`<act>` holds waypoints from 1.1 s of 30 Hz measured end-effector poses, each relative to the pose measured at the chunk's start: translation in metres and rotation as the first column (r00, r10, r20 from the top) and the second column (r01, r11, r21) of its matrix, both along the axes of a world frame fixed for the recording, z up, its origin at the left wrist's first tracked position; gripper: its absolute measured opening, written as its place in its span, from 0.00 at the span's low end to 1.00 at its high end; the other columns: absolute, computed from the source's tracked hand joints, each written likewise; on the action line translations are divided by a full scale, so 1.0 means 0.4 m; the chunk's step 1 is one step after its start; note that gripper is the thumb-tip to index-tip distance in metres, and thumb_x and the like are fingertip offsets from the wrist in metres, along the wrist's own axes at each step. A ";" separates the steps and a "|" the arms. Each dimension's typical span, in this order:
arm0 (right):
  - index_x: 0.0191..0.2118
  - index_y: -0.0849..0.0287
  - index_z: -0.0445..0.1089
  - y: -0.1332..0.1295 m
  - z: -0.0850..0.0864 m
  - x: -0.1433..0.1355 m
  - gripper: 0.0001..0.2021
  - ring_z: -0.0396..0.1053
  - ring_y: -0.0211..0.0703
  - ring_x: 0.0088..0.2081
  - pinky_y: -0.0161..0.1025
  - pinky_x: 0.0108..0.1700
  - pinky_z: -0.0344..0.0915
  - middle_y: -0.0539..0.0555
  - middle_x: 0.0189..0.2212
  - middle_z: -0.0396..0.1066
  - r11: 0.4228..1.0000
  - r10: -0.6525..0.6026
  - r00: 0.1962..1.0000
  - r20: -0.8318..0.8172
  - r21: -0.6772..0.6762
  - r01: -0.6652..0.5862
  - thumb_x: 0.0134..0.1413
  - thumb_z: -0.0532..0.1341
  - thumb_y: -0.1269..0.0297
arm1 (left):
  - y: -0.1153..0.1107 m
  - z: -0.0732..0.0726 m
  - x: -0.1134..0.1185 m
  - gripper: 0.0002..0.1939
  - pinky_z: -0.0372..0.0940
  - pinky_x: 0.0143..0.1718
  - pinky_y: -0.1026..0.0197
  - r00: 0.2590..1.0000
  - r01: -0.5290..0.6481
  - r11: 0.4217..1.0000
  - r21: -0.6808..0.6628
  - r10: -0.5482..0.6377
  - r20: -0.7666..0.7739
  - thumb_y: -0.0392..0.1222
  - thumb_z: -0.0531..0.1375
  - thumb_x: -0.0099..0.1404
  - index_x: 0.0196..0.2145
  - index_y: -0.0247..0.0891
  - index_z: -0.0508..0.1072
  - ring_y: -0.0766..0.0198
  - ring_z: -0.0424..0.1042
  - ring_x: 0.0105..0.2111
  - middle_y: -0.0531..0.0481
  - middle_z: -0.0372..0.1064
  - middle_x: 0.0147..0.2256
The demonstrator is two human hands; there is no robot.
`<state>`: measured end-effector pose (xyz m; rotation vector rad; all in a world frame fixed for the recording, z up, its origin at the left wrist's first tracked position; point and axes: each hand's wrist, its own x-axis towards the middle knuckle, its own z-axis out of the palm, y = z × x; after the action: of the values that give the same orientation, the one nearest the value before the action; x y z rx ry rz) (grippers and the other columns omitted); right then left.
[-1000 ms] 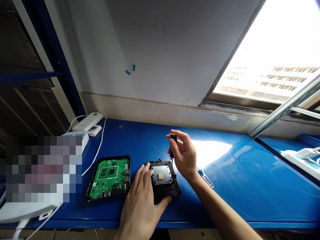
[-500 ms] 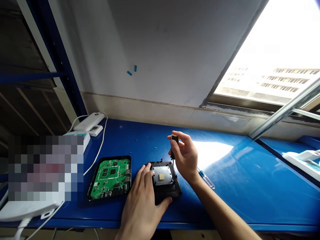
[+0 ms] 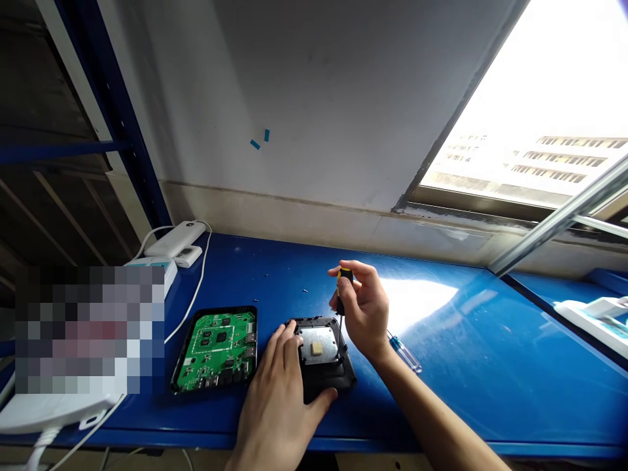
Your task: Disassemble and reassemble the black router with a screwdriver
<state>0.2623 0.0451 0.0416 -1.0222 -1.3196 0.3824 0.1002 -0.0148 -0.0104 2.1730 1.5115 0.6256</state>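
Note:
A black plastic cover (image 3: 331,378) lies on the blue table, with a silver metal plate (image 3: 326,337) and a small beige pad on it. My left hand (image 3: 282,379) rests spread over the cover's left side, fingers on its edge and thumb on its front. Above the plate's right side, my right hand (image 3: 360,301) grips a black and yellow screwdriver (image 3: 345,288), held upright. The shaft points down at the right edge of the plate; its tip is too small to make out. Left of the cover sits a black shell holding a green circuit board (image 3: 216,347).
A clear-handled screwdriver (image 3: 406,353) lies right of my right wrist. Several tiny screws (image 3: 305,290) are scattered behind the cover. White devices and cables (image 3: 176,239) stand at the left, another white power strip (image 3: 596,317) at the far right. A wall rises behind the table (image 3: 490,392).
My right hand and the screwdriver have shifted very slightly, with the fingers turned a little on the handle. The left hand stays where it was on the cover.

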 end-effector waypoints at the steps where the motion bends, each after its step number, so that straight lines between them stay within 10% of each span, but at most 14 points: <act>1: 0.46 0.53 0.67 -0.001 0.004 -0.001 0.05 0.69 0.32 0.20 0.34 0.22 0.69 0.49 0.36 0.76 1.000 0.009 1.000 -0.018 0.014 -0.008 0.66 0.58 0.62 | 0.000 0.003 0.000 0.32 0.60 0.66 0.38 1.000 0.002 1.000 -0.009 -0.002 -0.008 0.46 0.65 0.60 0.60 0.35 0.64 0.44 0.52 0.70 0.37 0.56 0.69; 27: 0.36 0.55 0.66 -0.027 0.037 -0.028 0.10 0.75 0.37 0.21 0.37 0.26 0.74 0.49 0.28 0.79 0.994 -0.001 0.986 -0.167 0.107 0.020 0.70 0.53 0.63 | 0.003 0.050 0.001 0.34 0.57 0.67 0.41 0.998 0.009 0.989 -0.147 -0.017 -0.054 0.53 0.66 0.61 0.59 0.34 0.65 0.44 0.47 0.72 0.34 0.52 0.70; 33: 0.36 0.56 0.70 -0.025 0.030 -0.027 0.06 0.71 0.34 0.19 0.34 0.21 0.69 0.46 0.27 0.73 0.985 -0.056 0.996 -0.067 0.161 0.066 0.64 0.64 0.61 | 0.001 0.049 0.002 0.35 0.56 0.68 0.42 0.998 0.008 0.988 -0.154 -0.018 -0.066 0.52 0.66 0.60 0.60 0.34 0.65 0.44 0.47 0.72 0.35 0.51 0.71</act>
<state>0.2513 0.0349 0.0535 -0.9045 -1.2393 0.2531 0.1010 -0.0145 0.0093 2.1036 1.5247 0.4209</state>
